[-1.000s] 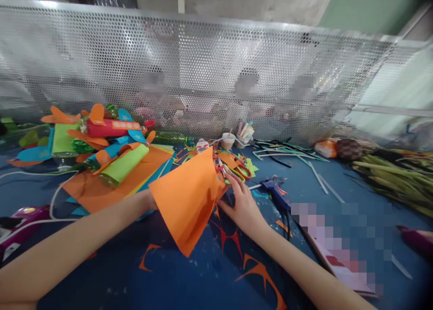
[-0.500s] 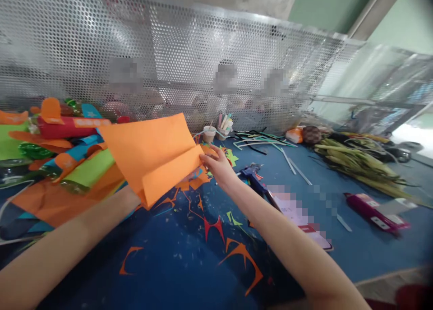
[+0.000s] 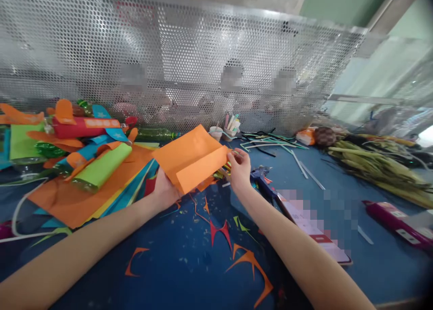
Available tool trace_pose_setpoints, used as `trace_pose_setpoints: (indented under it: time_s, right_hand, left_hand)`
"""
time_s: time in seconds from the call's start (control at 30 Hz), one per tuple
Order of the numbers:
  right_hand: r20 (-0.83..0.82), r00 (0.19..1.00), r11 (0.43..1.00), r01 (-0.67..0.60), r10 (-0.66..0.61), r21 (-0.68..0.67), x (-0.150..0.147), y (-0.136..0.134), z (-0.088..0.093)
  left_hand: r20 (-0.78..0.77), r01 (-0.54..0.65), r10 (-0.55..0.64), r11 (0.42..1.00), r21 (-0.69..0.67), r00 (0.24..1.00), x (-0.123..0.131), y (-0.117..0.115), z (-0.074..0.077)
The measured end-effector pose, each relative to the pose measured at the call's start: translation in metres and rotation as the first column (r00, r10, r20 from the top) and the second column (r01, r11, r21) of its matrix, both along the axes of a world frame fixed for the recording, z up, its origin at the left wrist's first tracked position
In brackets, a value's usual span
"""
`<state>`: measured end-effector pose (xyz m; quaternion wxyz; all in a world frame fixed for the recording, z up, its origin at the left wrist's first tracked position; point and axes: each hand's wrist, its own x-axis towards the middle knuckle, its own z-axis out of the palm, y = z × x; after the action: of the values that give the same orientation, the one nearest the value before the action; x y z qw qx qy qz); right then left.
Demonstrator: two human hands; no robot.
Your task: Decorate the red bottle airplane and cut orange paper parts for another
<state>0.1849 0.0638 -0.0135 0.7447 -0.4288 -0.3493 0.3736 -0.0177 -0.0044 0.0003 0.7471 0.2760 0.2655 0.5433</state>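
An orange sheet of paper [image 3: 189, 154], with its near edge folded up into a flap, is held above the blue table [image 3: 182, 265]. My right hand [image 3: 241, 165] pinches the right end of the fold between thumb and fingers. At the lower left, my left hand [image 3: 165, 190] grips the sheet from beneath, its fingers partly hidden behind the paper. Orange scraps [image 3: 252, 265] and a red scrap [image 3: 220, 232] lie in front of the sheet. A dark blue glue gun [image 3: 265, 183] rests just right of my right hand.
Bottles wrapped in coloured paper [image 3: 101, 168] and stacked paper sheets [image 3: 67, 206] fill the left. A phone [image 3: 314, 229] and a purple tool [image 3: 395, 219] lie right. Cups of glue sticks [image 3: 232, 126] stand before a perforated metal screen [image 3: 189, 53]. Dried husks [image 3: 379, 170] lie far right.
The paper has tilted flatter and swung right relative to the table, both hands moving with it. My left hand, hidden before behind the sheet, now shows. The view has shifted slightly left.
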Motion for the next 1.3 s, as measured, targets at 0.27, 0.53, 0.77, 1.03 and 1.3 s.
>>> trace_pose_setpoints:
  time_s: [0.27, 0.53, 0.77, 1.03, 1.3]
  right_hand:
    - [-0.024, 0.989, 0.984, 0.151, -0.149, 0.096, 0.005, 0.0, 0.007]
    - [-0.152, 0.968, 0.976, -0.212, 0.201, -0.057, -0.017, -0.011, 0.0]
    - [-0.163, 0.853, 0.855, -0.513, 0.496, -0.081, -0.041, -0.033, 0.0]
    - [-0.1, 0.814, 0.802, -0.581, 0.573, -0.137, -0.037, -0.033, -0.004]
    - [-0.148, 0.94, 0.949, -0.315, 0.307, -0.033, -0.019, -0.013, 0.002]
  left_hand:
    - [-0.117, 0.008, -0.004, 0.999, 0.033, 0.993, 0.003, 0.005, -0.011]
    - [-0.255, -0.126, 0.151, 0.986, 0.112, 0.955, 0.009, 0.005, -0.021]
    - [-0.215, -0.112, 0.145, 0.981, 0.157, 0.966, 0.009, 0.005, -0.024]
    - [-0.26, -0.07, 0.109, 0.985, 0.157, 0.96, 0.009, 0.003, -0.023]
    - [-0.329, -0.035, 0.097, 0.981, 0.19, 0.939, 0.009, 0.006, -0.03]
